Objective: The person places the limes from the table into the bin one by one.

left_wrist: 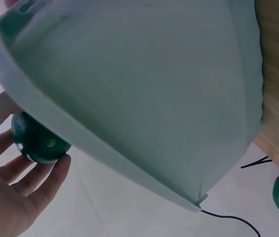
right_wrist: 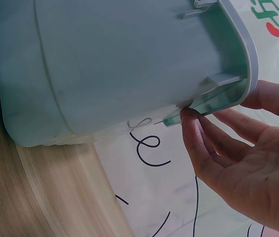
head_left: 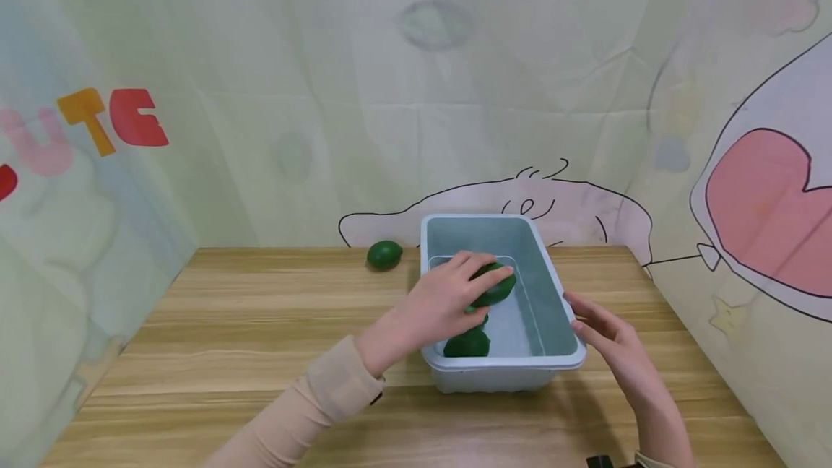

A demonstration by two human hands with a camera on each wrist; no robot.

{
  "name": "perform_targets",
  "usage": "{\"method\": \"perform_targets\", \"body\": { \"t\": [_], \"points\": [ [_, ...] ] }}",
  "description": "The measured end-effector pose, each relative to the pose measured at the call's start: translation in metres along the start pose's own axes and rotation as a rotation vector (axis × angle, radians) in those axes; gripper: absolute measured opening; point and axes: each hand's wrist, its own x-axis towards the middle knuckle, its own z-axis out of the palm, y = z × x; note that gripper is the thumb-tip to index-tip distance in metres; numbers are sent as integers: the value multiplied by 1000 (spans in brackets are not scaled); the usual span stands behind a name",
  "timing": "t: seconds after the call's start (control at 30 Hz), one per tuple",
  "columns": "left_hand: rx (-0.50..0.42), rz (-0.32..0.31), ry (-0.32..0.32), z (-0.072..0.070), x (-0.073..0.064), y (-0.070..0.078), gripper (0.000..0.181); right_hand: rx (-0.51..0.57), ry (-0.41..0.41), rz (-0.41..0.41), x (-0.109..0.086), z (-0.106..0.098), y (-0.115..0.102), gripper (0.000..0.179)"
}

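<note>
A pale blue plastic bin (head_left: 500, 374) stands on the wooden table. My left hand (head_left: 448, 298) reaches in over its left rim and grips a dark green lime (head_left: 497, 291), fingers curled over the top of it. The same lime (left_wrist: 41, 140) shows against the palm side in the left wrist view, partly hidden by the rim. Close below that hand, another lime (head_left: 466, 344) lies in the near left corner, with a further green one (head_left: 479, 318) mostly covered by the thumb. My right hand (head_left: 611, 341) pinches the bin's right rim near the front corner.
One more lime (head_left: 385, 255) sits on the table's back edge, left of the bin. Wooden tabletop (head_left: 260, 323) extends to both sides. A printed cloth backdrop (head_left: 292, 128) hangs directly behind the table and along its sides.
</note>
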Motion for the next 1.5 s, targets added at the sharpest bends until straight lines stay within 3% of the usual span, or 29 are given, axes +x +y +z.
{"method": "perform_targets", "body": {
  "t": [0.13, 0.5, 0.8, 1.27, 1.5],
  "points": [
    [-15, 14, -10, 3, 2, 4, 56, -6, 1, -4, 0, 0, 0, 54],
    [-50, -6, -115, 15, 2, 8, 56, -8, -3, 4, 1, 1, 1, 55],
    [-63, 18, -126, 22, 3, 9, 54, -7, -5, 2, 1, 0, 1, 55],
    [-111, -7, -200, 27, 5, 8, 53, 3, -3, 7, 0, -1, 1, 54],
    [-191, -58, -268, 28, 6, 7, 51, 16, -5, -14, 0, -1, 3, 53]
  ]
}}
